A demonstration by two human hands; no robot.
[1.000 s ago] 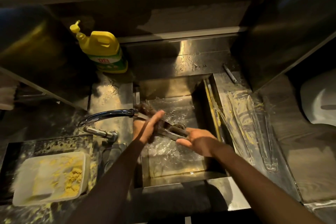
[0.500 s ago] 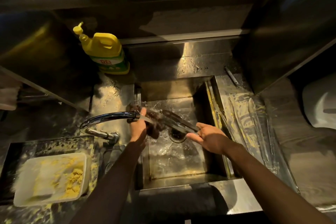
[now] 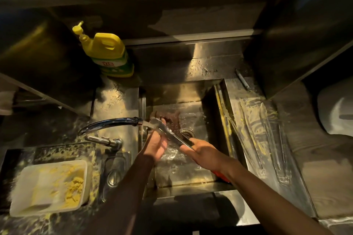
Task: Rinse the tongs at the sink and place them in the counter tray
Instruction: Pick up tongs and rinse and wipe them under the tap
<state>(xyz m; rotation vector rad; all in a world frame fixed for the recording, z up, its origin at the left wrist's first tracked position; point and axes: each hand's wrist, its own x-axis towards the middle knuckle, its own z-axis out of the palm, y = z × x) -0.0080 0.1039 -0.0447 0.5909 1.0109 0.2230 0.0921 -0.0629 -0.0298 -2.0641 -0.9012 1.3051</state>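
Metal tongs (image 3: pixel 172 135) slant over the steel sink (image 3: pixel 208 101), their tips under water running from the curved chrome faucet (image 3: pixel 114 123). My right hand (image 3: pixel 202 150) grips the handle end of the tongs. My left hand (image 3: pixel 156 143) holds the tongs near the tips, fingers wrapped round them in the stream. A dark brown scouring pad (image 3: pixel 172 120) lies in the basin behind the tips. To the right of the sink, the shallow counter tray (image 3: pixel 235 89) holds two clear plastic tongs (image 3: pixel 267 135), smeared with yellow crumbs.
A yellow detergent bottle (image 3: pixel 108 53) stands behind the sink at left. A white container (image 3: pixel 47 187) with yellow crumbs sits on the crumb-strewn left counter. A white object (image 3: pixel 336 112) rests at far right. Something red (image 3: pixel 221 176) shows under my right forearm.
Both hands slid back toward me with the tongs. My left hand moved from the scouring pad near the spout down onto the tongs, whose tips now sit in the stream.
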